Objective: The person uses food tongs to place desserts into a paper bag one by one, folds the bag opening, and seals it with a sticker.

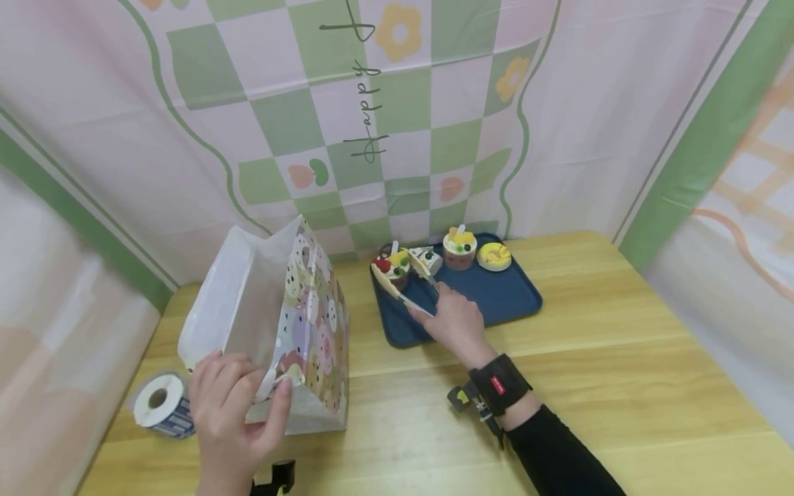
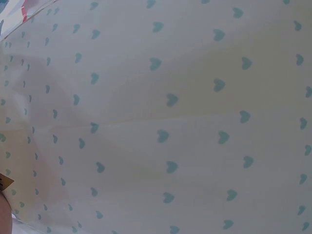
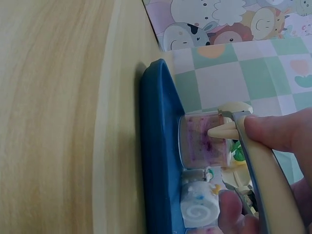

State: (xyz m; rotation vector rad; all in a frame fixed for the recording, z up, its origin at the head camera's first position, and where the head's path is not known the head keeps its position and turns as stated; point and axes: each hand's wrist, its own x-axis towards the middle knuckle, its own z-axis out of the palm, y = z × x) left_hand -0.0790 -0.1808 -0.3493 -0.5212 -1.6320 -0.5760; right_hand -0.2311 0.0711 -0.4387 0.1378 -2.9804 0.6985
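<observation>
My left hand (image 1: 232, 406) grips the near rim of a paper bag (image 1: 316, 331) printed with cartoon animals. The bag stands upright with its mouth open; its heart-dotted paper fills the left wrist view. In my right hand (image 1: 459, 324) is a pair of tongs (image 3: 273, 190), its tips on either side of a fruit-topped dessert cup (image 3: 200, 141). That cup stands at the left end of a blue tray (image 1: 459, 296). Beside it lies a white swirl cake roll (image 3: 200, 209). Farther right on the tray are another dessert cup (image 1: 460, 256) and a yellow donut (image 1: 494, 256).
A roll of labels (image 1: 163, 406) stands left of the bag, close to my left hand. Behind the wooden table (image 1: 595, 358) hangs a checkered curtain (image 1: 403, 103), near the back of the tray. More curtain hangs at both sides.
</observation>
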